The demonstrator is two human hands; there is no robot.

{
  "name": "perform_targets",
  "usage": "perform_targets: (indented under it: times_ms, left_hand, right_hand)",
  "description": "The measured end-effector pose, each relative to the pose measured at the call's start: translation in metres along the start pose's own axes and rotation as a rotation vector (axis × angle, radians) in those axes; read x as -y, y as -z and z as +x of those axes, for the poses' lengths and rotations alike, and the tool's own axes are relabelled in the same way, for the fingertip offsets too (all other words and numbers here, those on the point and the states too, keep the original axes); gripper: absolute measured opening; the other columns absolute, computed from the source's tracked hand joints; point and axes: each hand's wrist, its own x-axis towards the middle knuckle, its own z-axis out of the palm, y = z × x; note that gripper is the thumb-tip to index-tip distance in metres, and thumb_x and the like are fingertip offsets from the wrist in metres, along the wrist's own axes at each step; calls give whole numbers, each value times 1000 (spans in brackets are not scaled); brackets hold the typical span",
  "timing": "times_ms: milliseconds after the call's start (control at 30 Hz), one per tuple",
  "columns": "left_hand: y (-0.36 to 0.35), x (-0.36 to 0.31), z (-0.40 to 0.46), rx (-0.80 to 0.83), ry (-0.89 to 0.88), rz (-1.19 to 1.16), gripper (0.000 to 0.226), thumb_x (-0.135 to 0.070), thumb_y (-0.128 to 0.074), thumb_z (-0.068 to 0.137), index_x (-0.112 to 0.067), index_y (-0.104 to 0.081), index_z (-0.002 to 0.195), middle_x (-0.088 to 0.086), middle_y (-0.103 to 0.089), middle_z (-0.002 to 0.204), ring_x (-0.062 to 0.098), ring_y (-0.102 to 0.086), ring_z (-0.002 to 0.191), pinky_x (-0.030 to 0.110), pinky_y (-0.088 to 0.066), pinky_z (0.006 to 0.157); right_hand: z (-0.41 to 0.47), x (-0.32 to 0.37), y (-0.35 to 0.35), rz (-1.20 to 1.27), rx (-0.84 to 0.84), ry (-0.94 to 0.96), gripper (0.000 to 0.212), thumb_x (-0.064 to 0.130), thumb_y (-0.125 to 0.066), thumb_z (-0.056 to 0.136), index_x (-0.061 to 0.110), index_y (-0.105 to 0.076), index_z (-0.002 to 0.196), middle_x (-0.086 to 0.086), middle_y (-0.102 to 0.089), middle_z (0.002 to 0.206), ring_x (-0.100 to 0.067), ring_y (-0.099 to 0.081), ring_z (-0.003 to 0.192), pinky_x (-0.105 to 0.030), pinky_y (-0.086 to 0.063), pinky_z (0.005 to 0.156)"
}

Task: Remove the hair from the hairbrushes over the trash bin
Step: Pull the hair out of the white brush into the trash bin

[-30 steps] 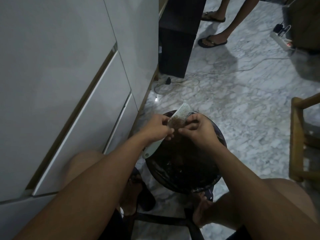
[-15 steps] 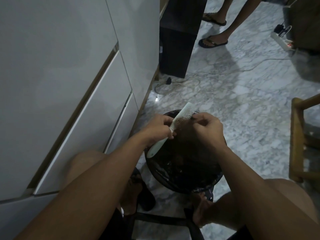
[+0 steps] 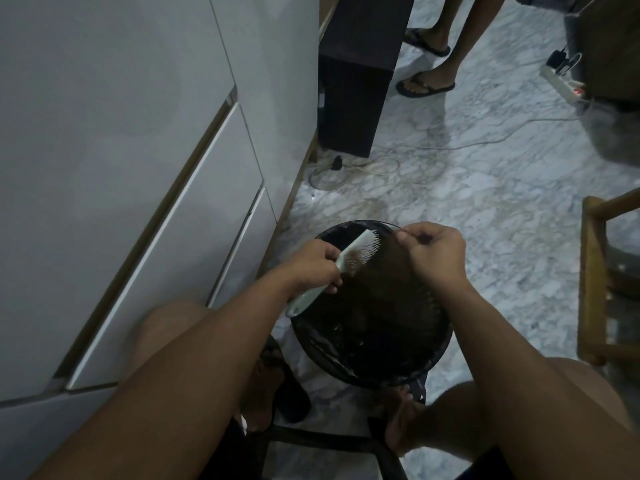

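Note:
A round black trash bin [image 3: 429, 362] lined with a dark bag stands on the marble floor between my knees. Over it my left hand [image 3: 313, 266] grips the handle of a white hairbrush [image 3: 360, 249], bristles facing right, with a brown clump of hair caught in them. My right hand [image 3: 434, 252] is to the right of the brush head, fingers pinched on a thin stretched web of brown hair [image 3: 388, 268] that still runs back to the bristles.
White cabinet drawers [image 3: 156, 202] line the left. A dark cabinet [image 3: 356, 81] stands behind, with cables [image 3: 353, 168] and a power strip [image 3: 562, 83] on the floor. Another person's sandalled feet [image 3: 426, 84] are at the back. A wooden chair [image 3: 595, 278] is on the right.
My right hand has moved right, away from the brush head, drawing the hair out of the bristles. The brush has tilted slightly in my left hand.

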Motion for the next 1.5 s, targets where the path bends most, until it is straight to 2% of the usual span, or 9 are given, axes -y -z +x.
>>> perform_targets:
  times_ms: [200,333,400,600,800,1033,1167,1400,1500]
  left_hand:
    - [-4,-1,1,-37,-35,-46,25,11,-60,84,-4,-67,103,13,-67,95,18,-68,74,23,-58,60]
    - [-4,-2,1,-26,-15,-150,24,11,-53,83,-3,-69,94,17,-68,83,20,-68,71,30,-57,65]
    - [-2,-3,2,-3,-8,-209,28,14,-54,80,2,-69,100,21,-69,88,22,-68,74,33,-58,70]
    - [-2,-6,-3,93,-6,-253,38,19,-51,82,8,-66,115,20,-69,92,21,-71,79,27,-62,69]
    - [-2,-1,5,5,16,-243,38,17,-55,81,8,-64,116,27,-67,102,24,-73,81,39,-61,81]
    - [-3,-3,-1,33,-11,-272,31,15,-59,79,0,-69,105,23,-69,103,29,-73,91,38,-61,82]
    - [-2,-5,-4,61,12,-281,31,16,-59,80,6,-68,108,23,-70,93,28,-74,83,35,-63,75]
    - [-1,-6,0,30,17,-262,31,16,-56,82,5,-65,110,29,-66,108,27,-74,83,37,-62,77]
    - [-2,-6,1,20,5,-290,26,18,-55,82,1,-66,97,30,-66,108,27,-73,84,36,-63,76]
  right_hand:
    - [-12,-2,-4,-124,304,84,7,12,-74,80,18,-74,85,7,-70,77,-12,-66,78,-28,-55,80]
    - [-24,-2,-14,-173,382,237,56,22,-84,68,24,-63,120,1,-64,107,-16,-65,89,-29,-54,83]
    - [-25,-4,-19,-214,376,327,64,23,-84,68,32,-60,127,0,-57,111,-16,-61,94,-33,-52,87]
    - [-21,-4,-23,-190,181,425,19,6,-74,77,15,-79,93,-1,-70,88,-15,-66,80,-34,-56,76]
    - [-9,-3,-16,-20,-21,82,11,7,-65,86,14,-74,84,2,-69,79,-19,-68,82,-31,-55,78]
    - [-22,-4,-21,-130,326,291,39,21,-73,80,22,-67,118,-2,-60,118,-14,-61,106,-30,-51,92]
    - [-21,-8,-25,-244,217,423,24,1,-72,77,11,-77,98,-5,-69,101,-13,-64,92,-15,-46,80]
    - [-4,-2,-13,73,-80,51,11,11,-66,86,18,-71,79,1,-69,77,-12,-65,73,-26,-52,73]
    - [-2,-5,-12,36,-24,-5,6,15,-66,87,20,-67,83,5,-66,77,-13,-64,77,-34,-56,81]
